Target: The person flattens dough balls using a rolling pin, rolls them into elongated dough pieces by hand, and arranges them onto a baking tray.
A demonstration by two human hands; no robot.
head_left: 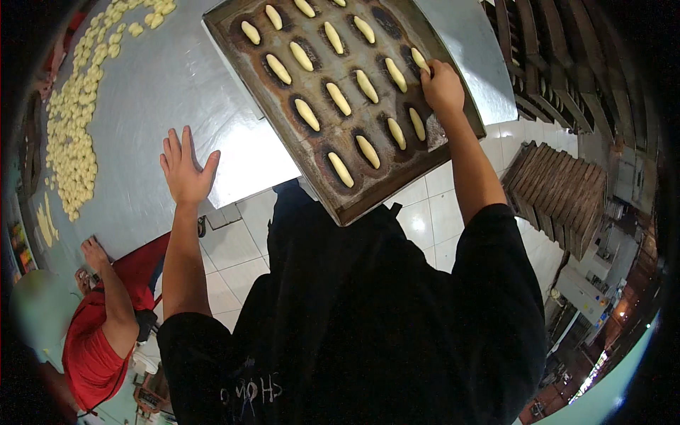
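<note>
A dark, worn baking tray (411, 159) lies tilted across the table edge, its near corner jutting out toward me. Several slim rolls of pale dough (367, 86) rest on it in rows, spaced apart, with dark marks around them. My right hand (444, 88) is at the tray's right side, its fingers closed on the near end of one dough roll (418, 58); the fingertips are partly hidden. Left of the tray, my left hand (188, 173) lies flat on the metal table (156, 78), fingers stretched and thumb apart, holding nothing.
Many small dough lumps (71, 152) are heaped along the table's left side, with dough strips (47, 223) nearer. A person in red (95, 340) works at the lower left, a hand on the table. Dark racks (545, 57) and a slatted stack (559, 191) stand right.
</note>
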